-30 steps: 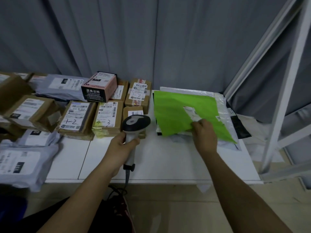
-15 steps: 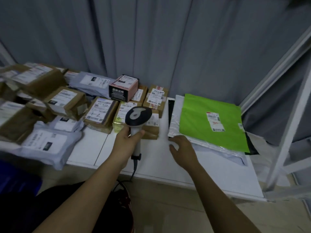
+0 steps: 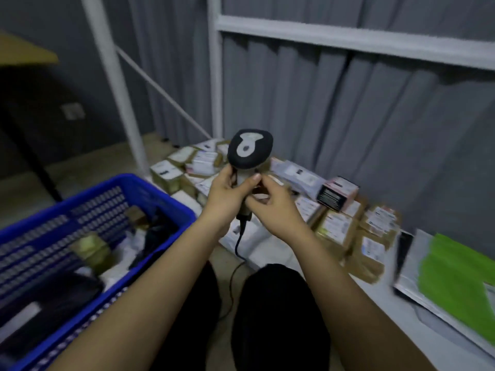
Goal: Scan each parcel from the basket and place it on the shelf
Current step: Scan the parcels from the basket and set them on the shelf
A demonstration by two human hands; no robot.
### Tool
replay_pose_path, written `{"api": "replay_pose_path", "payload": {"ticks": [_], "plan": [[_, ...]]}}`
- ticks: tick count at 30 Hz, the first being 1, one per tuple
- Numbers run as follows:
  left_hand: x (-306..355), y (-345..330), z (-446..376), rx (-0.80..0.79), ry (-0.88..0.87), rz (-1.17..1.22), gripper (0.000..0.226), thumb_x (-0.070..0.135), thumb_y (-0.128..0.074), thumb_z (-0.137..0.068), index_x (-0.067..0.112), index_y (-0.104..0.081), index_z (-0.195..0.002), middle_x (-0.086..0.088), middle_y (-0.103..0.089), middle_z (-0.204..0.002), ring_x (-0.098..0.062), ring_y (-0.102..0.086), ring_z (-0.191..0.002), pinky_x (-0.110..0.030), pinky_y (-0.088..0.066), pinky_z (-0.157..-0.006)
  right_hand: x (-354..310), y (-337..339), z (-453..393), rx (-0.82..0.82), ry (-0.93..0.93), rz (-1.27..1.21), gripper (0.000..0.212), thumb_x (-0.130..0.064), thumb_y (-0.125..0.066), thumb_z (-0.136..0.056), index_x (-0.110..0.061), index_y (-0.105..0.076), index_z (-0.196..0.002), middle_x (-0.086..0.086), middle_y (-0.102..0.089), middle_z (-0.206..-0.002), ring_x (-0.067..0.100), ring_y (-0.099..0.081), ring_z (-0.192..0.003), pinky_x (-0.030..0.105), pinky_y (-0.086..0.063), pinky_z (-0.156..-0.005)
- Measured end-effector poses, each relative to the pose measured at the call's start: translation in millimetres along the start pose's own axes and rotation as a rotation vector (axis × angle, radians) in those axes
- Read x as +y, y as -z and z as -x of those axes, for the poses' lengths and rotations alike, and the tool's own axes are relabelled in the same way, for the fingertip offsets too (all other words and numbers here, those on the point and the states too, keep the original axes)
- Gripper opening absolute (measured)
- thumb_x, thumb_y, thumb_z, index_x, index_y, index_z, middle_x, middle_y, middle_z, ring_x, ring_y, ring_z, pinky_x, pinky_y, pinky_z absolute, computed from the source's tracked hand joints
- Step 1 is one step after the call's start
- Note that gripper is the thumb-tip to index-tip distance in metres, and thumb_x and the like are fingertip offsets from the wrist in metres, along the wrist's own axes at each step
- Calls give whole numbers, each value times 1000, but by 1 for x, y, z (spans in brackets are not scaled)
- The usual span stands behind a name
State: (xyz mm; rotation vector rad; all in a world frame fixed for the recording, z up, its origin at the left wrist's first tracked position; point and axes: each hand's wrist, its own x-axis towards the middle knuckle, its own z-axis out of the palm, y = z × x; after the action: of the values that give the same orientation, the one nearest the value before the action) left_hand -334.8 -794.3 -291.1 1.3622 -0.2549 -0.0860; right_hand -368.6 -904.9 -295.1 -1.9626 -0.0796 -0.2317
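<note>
Gripping the scanner (image 3: 250,152) in the left hand (image 3: 227,194), right hand (image 3: 270,202) pinching its handle, the person sat between parcels; next likely came reaching into the basket (image 3: 150,183).

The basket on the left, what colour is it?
Blue basket, with a perforated wall; the head view shows it.

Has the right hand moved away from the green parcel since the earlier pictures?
Yes. The right hand has left the green parcel, which lies on the shelf, and has gone leftward to the scanner in the left hand.
</note>
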Motion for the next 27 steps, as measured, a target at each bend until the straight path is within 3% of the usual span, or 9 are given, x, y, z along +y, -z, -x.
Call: {"api": "replay_pose_path", "payload": {"ticks": [2, 6, 10, 13, 17, 19, 21, 24, 27], "plan": [[14, 46, 1, 9, 20, 12, 27, 5, -57, -92, 6, -57, -119, -6, -70, -102, -15, -68, -92, -24, -54, -76, -20, -36, -13, -74, 31, 11, 32, -14, -61, -89, -20, -58, -120, 0, -68, -105, 9, -66, -91, 27, -57, -77], [25, 128, 15, 26, 113, -28, 28, 1, -48, -96, 8, -56, -121, -1, -68, -102, -3, -68, -82, -14, -52, -70, -37, -110, -33, -137, 76, -21, 33, -8, -64, -86, -21, -58, -116, 1, -67, -103, 15, -65, -94, 31, -54, -83], [10, 203, 31, 102, 218, -139, 43, 4, -47, -97, 15, -46, -139, 10, -53, -129, -6, -50, -122, -18, -41, -96, -35, -174, -50, -153, -22, -44, 35, -13, -69, -85, -15, -59, -119, 5, -66, -108, 19, -63, -99, 41, -53, -88], [-20, 255, 47, 213, 328, -187, 33, 11, -47, -99, 21, -56, -129, 14, -58, -118, 1, -54, -105, -9, -44, -79, -24, -212, -58, -227, -110, -26, 38, -12, -69, -86, -12, -58, -123, 5, -65, -110, 19, -61, -100, 37, -51, -86], [-83, 331, 80, 485, 535, -251, 24, 8, -50, -97, 13, -64, -115, -5, -65, -119, -18, -60, -107, -31, -46, -92, 4, -248, -68, -446, -234, 75, 26, -9, -64, -89, -13, -56, -113, 3, -61, -104, 15, -57, -88, 29, -42, -75], [-108, 361, 99, 574, 633, -282, 20, 6, -52, -95, 11, -65, -109, -11, -67, -115, -21, -61, -97, -30, -48, -85, 20, -263, -70, -538, -277, 128, 24, -12, -64, -90, -17, -56, -111, 3, -61, -103, 17, -58, -88, 34, -45, -76], [-126, 385, 116, 631, 716, -337, 22, 6, -52, -95, 8, -64, -113, -10, -65, -110, -20, -57, -89, -27, -44, -74, 33, -279, -68, -592, -282, 158, 25, -14, -65, -90, -19, -57, -113, 1, -62, -103, 18, -59, -91, 33, -48, -77], [-149, 412, 134, 673, 813, -417, 29, 4, -48, -96, -1, -56, -124, -14, -60, -117, -20, -51, -91, -25, -39, -70, 47, -301, -63, -642, -244, 153, 21, -17, -63, -92, -26, -54, -109, -6, -62, -98, 11, -58, -84, 22, -45, -64], [-165, 436, 141, 698, 881, -477, 25, 2, -48, -95, 2, -57, -118, -15, -58, -109, -21, -50, -88, -27, -36, -70, 59, -318, -60, -667, -239, 168, 14, -21, -63, -91, -31, -56, -98, -3, -63, -89, 17, -60, -81, 28, -46, -66]]}}
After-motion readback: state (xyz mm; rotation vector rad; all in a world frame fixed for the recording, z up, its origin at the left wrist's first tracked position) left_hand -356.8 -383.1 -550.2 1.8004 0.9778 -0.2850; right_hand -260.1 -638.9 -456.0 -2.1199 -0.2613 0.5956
